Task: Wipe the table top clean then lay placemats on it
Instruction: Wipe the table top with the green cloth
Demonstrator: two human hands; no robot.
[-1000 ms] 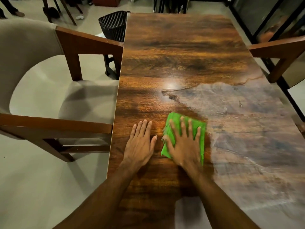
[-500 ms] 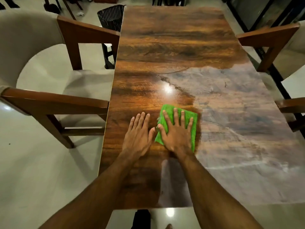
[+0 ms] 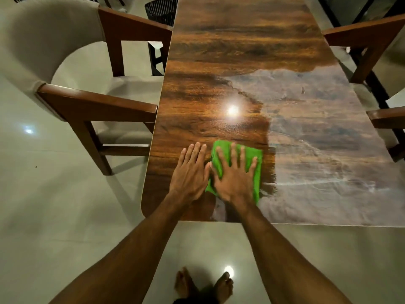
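head view, right hand [image 3: 235,178] flat on green cloth [image 3: 252,156]

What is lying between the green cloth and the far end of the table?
Nothing: in the head view the table beyond the green cloth is bare, showing only a light glare and dusty film.

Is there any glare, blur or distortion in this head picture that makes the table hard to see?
Head view: a bright lamp reflection glares on the glossy table top; a second one shines on the floor; the right hand on the green cloth is slightly motion-blurred; the wide lens bends the table edges.
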